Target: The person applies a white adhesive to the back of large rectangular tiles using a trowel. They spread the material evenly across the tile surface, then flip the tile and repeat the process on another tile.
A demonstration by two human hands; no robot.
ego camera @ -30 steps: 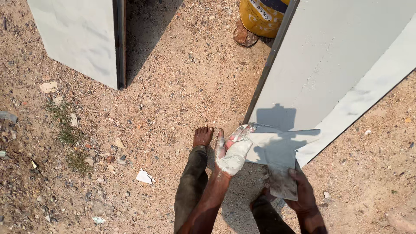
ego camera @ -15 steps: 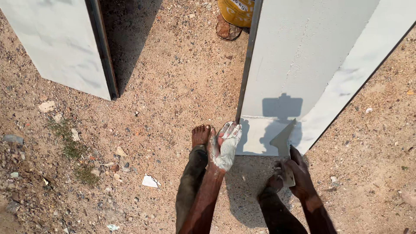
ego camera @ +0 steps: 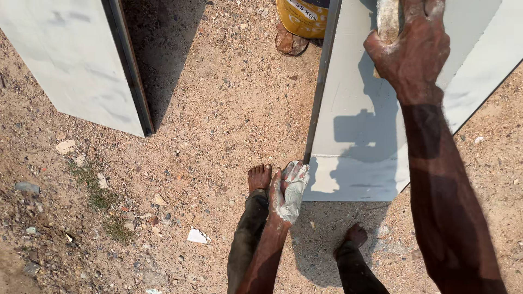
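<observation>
On sandy, pebbly ground (ego camera: 218, 109), a person stands barefoot, looking down at a large pale grey panel (ego camera: 359, 163) that lies tilted before them, its dark edge running up and away. The right hand (ego camera: 411, 46), smeared with white paste, is raised near the top of the view and closed tight round a flat putty blade (ego camera: 388, 22) pressed against the panel's face. The left hand (ego camera: 289, 190), thickly coated in the same white paste, hangs low at the panel's near corner, fingers loosely together; whether it holds anything cannot be told. A second grey panel (ego camera: 71, 60) stands well apart to the left, and a yellow bucket (ego camera: 302, 19) sits just beyond the worked panel's far edge. A white scrap (ego camera: 198, 236) lies on the ground.

The panel looks stiff, broad and fairly heavy, with a smooth face likely slick where paste is wet; its dark edge seems the surest place to grasp. The blade appears thin, light and rigid.
</observation>
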